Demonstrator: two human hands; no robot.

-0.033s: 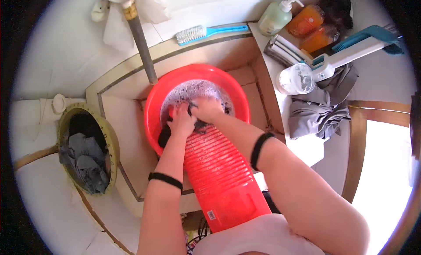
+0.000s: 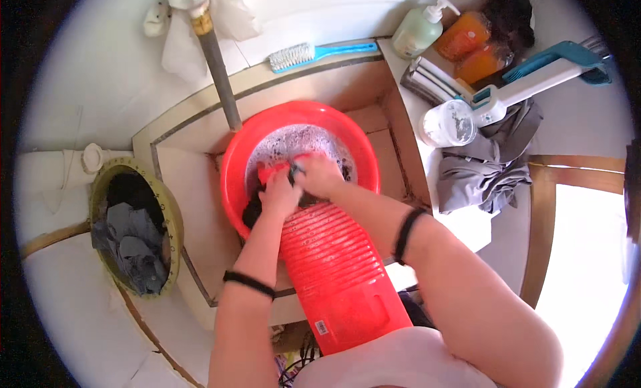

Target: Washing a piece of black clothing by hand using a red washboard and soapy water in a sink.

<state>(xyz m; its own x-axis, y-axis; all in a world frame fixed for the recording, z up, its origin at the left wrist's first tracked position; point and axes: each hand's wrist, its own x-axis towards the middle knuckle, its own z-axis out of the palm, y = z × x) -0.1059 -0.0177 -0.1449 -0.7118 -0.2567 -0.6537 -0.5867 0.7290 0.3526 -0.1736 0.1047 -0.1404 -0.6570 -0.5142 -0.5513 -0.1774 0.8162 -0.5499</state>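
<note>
Your left hand [image 2: 279, 193] and right hand [image 2: 320, 176] both grip dark cloth [image 2: 252, 211] inside the sudsy red basin [image 2: 233, 162] — ribbed red washboard [image 2: 330, 244] runs from basin to your torso [image 2: 374, 358], likely so it stays braced.

– See anything at the back?
– See a blue-handled brush [image 2: 322, 52].
– And to the right?
– See a pump bottle [image 2: 415, 33] beside orange packs [image 2: 464, 35], with a white tub [image 2: 449, 123] nearer.

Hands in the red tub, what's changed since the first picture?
The left hand and right hand, both at dark cloth, moved slightly down the picture, toward the washboard. No new grab or letting go shows. The red basin, washboard and brush stayed put.
</note>
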